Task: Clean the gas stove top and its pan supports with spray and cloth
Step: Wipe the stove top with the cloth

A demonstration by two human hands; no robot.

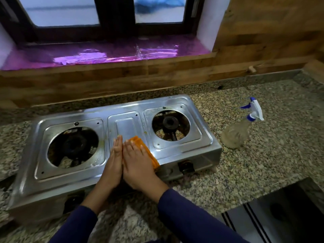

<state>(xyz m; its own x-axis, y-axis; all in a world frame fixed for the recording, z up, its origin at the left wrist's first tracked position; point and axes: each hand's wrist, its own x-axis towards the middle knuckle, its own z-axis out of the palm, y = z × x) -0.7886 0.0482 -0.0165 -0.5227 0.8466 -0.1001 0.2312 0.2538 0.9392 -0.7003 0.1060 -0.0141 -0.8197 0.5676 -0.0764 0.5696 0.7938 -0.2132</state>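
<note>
A steel two-burner gas stove (pixel 175 151) sits on the granite counter with no pan supports on it. Its left burner (pixel 72 145) and right burner (pixel 170 122) lie bare in round openings. My right hand (pixel 136 162) presses flat on a folded orange cloth (pixel 149 153) at the stove's front centre panel. My left hand (pixel 114 158) stands on its edge beside it, fingers straight, touching the steel and holding nothing. A clear spray bottle (pixel 238 130) with a white and blue trigger head stands on the counter to the right of the stove.
Granite counter (pixel 263 163) spreads right of the stove. A steel sink (pixel 280 214) occupies the lower right corner. A wood-pattern backsplash (pixel 122 85) rises behind, with a purple foil-lined window sill (pixel 105 55) above. Two dark knobs, one of them (pixel 186 167), sit on the stove's front face.
</note>
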